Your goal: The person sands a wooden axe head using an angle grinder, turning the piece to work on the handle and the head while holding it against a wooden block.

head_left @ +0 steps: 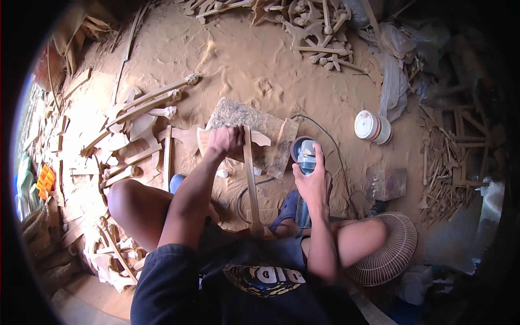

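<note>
My left hand [226, 140] is closed on a pale axe-shaped wooden piece [250, 173], near its curved cross part. Its long narrow shaft runs down toward my lap. Beneath that hand is a worn, stained block [238, 111]. My right hand [315, 181] is wrapped around an angle grinder [307, 158], whose body is blue-grey. A round dark disc [297, 145] shows at the grinder's far left side, a short way right of the wooden piece. Whether the disc is spinning I cannot tell.
Wooden pieces [141, 111] lie heaped at left, with more at the top [319, 32] and right [447, 179]. A dark cable [333, 138] curves over the dusty ground. A white tub [372, 127] stands right. The round wire fan guard [387, 249] is beside my right knee.
</note>
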The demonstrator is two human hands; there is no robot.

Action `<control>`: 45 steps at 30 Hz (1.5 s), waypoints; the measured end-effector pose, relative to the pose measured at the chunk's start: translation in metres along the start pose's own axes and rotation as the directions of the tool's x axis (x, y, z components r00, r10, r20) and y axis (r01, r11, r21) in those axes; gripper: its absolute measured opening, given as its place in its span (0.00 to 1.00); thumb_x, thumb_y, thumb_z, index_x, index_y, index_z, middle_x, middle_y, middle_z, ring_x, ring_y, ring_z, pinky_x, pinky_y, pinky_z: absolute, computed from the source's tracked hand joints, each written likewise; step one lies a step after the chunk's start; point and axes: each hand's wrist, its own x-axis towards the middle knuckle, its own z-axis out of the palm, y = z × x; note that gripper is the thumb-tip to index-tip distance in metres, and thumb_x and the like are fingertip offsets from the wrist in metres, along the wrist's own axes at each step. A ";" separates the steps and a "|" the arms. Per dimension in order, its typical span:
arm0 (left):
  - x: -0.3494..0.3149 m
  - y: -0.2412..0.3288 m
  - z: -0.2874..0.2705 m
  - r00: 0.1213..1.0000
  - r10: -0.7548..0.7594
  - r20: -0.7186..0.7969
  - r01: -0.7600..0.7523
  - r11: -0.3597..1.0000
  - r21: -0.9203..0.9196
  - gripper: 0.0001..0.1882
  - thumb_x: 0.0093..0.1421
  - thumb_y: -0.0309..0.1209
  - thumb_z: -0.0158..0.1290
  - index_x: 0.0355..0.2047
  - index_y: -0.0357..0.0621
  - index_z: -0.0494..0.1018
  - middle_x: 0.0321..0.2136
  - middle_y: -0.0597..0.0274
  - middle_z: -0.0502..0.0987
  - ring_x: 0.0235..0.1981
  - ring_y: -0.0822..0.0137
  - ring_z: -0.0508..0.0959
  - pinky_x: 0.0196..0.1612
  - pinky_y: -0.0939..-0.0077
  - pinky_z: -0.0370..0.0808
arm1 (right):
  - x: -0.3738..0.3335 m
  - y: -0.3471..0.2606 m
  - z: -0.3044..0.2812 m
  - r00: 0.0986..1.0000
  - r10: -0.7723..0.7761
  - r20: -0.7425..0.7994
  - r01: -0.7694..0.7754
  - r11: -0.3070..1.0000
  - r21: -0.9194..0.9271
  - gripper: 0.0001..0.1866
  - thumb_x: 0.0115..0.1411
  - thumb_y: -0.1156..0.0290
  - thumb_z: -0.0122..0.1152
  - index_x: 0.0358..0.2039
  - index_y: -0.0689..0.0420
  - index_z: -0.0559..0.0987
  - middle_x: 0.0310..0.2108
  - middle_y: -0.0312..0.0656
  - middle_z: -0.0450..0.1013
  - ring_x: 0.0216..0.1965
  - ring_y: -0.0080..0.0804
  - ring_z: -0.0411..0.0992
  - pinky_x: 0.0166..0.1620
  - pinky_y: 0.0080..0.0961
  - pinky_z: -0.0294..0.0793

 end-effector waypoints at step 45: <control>-0.018 0.003 0.013 0.994 0.091 -0.059 -0.088 0.995 0.051 0.22 0.73 0.44 0.48 0.22 0.53 0.78 0.13 0.53 0.77 0.14 0.49 0.79 0.18 0.52 0.73 | 0.051 -0.047 0.069 0.930 -0.209 0.302 0.182 0.977 0.114 0.46 0.55 0.60 0.75 0.73 0.50 0.67 0.54 0.63 0.80 0.54 0.64 0.79 0.58 0.52 0.79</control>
